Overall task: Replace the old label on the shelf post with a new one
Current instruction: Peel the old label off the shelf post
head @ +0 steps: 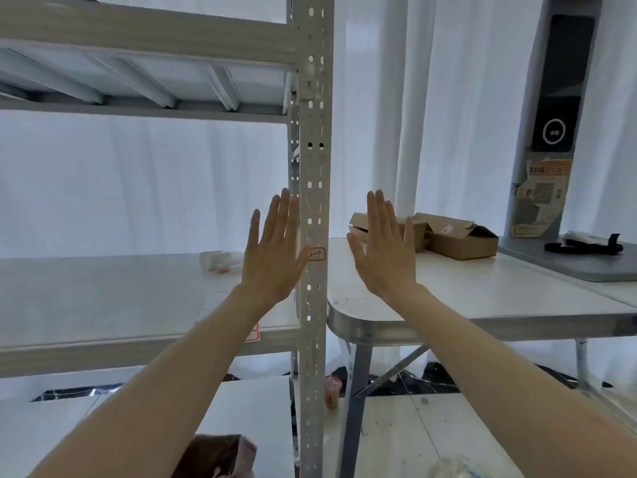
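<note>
label (pixel 317 254) on the shelf post (pixel 313 167) partly tucked behind the left hand (pixel 272 251) thumb, its scribble way too small to read, red-edged stickers (pixel 253 334) mostly behind the forearm, brown thing (pixel 215 455) chopped off at bottom edge, poster (pixel 541 198) text at right just mush

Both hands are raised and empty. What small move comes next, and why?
Probably move the left hand to the small red-bordered white label on the perforated grey metal shelf post and pick at its edge: it is stuck there, that hand is nearest, and the right hand is empty too.
</note>
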